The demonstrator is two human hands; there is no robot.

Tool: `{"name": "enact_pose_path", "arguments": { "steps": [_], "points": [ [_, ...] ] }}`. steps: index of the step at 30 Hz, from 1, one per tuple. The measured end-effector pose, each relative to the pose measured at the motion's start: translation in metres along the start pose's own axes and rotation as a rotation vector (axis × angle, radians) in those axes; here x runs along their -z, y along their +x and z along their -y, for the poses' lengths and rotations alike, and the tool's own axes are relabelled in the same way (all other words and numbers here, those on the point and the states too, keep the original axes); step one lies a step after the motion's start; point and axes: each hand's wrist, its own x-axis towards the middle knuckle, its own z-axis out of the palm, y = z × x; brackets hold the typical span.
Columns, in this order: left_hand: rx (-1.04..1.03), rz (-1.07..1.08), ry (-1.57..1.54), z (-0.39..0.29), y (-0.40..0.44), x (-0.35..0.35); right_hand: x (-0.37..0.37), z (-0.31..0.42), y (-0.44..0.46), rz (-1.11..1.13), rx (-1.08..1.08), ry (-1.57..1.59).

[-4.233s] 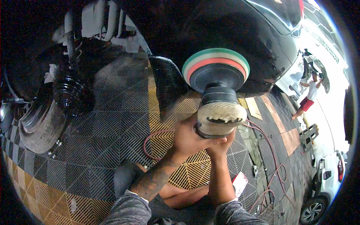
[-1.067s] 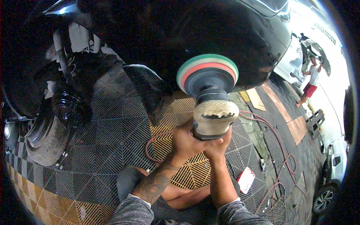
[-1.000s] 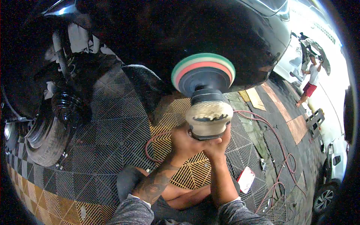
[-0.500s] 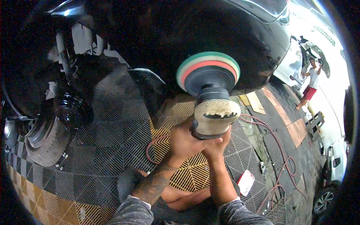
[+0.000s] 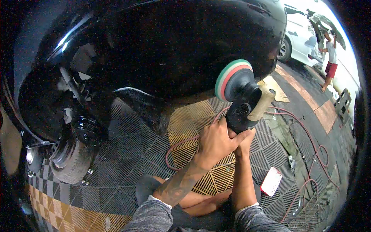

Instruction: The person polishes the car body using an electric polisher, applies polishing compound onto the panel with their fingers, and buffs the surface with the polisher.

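Note:
Both of my hands are wrapped round the lower body of a polisher (image 5: 244, 110). My left hand (image 5: 217, 140) grips it from the left, and my right hand (image 5: 244, 142) is closed round it low on the right, partly hidden. The polisher's round pad (image 5: 234, 80), with green, white and red layers on a black backing plate, faces up and left. It is at the lower edge of a glossy black car panel (image 5: 185, 46); whether they touch I cannot tell. Pale worn material covers the polisher's right side.
A red hose (image 5: 305, 131) loops over the grated floor tiles (image 5: 127, 162). A tyre (image 5: 75, 164) and open wheel well are at left. A white-and-red packet (image 5: 271, 181) lies by my right knee. Another person (image 5: 330, 58) stands beside a white car (image 5: 303, 36).
The polisher has turned so its pad faces further left and its dark side shows. It and my hands sit further right in view. The whole view has shifted.

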Motion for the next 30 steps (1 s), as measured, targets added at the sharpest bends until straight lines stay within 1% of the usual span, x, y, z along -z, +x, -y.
{"name": "enact_pose_path", "arguments": {
  "steps": [1,3,4,5,7,8,9,11,13,15,16,19,20,24,26,28,30],
  "points": [
    [0.018,-0.012,0.022,-0.003,-0.003,0.004,-0.003,0.005,-0.002,-0.007,-0.002,0.013],
    [0.035,-0.016,-0.014,0.001,-0.010,0.012,-0.009,0.011,-0.005,0.146,0.061,-0.163],
    [0.057,-0.027,-0.061,0.003,-0.014,0.017,-0.008,0.012,-0.007,0.176,0.051,-0.245],
    [0.057,-0.028,-0.049,0.005,-0.019,0.022,-0.011,0.011,-0.009,0.179,0.048,-0.234],
    [0.102,-0.038,-0.059,0.008,-0.030,0.034,-0.023,0.010,-0.016,0.303,0.092,-0.224],
    [0.082,-0.055,-0.040,0.009,-0.034,0.038,-0.025,0.007,-0.018,0.319,0.111,-0.239],
    [0.085,-0.053,-0.039,0.010,-0.036,0.041,-0.029,0.007,-0.020,0.318,0.108,-0.238],
    [0.118,-0.056,-0.067,0.011,-0.038,0.044,-0.037,0.007,-0.026,0.288,-0.015,-0.114],
    [0.095,-0.084,-0.083,0.022,-0.037,0.035,-0.039,0.008,-0.029,0.258,-0.025,-0.094],
    [0.083,-0.018,-0.152,0.033,-0.031,0.024,-0.032,0.002,-0.025,0.210,0.070,-0.250],
    [0.056,-0.027,-0.135,0.035,-0.029,0.020,-0.030,-0.004,-0.023,0.207,0.210,-0.296],
    [0.015,-0.047,-0.195,0.041,-0.027,0.010,-0.020,-0.013,-0.021,0.164,0.187,-0.382],
    [0.019,-0.042,-0.207,0.042,-0.029,0.010,-0.018,-0.017,-0.020,0.177,0.232,-0.433],
    [0.003,-0.097,-0.355,0.057,-0.035,0.009,-0.016,-0.027,-0.025,0.220,0.259,-0.483],
    [-0.114,-0.101,-0.342,0.068,-0.033,0.011,-0.016,-0.034,-0.028,0.207,0.284,-0.512],
    [-0.097,-0.082,-0.371,0.070,-0.030,0.016,-0.022,-0.031,-0.029,0.168,0.352,-0.570],
    [-0.084,-0.061,-0.405,0.073,-0.028,0.018,-0.034,-0.019,-0.032,0.165,0.366,-0.576]
  ]
}}
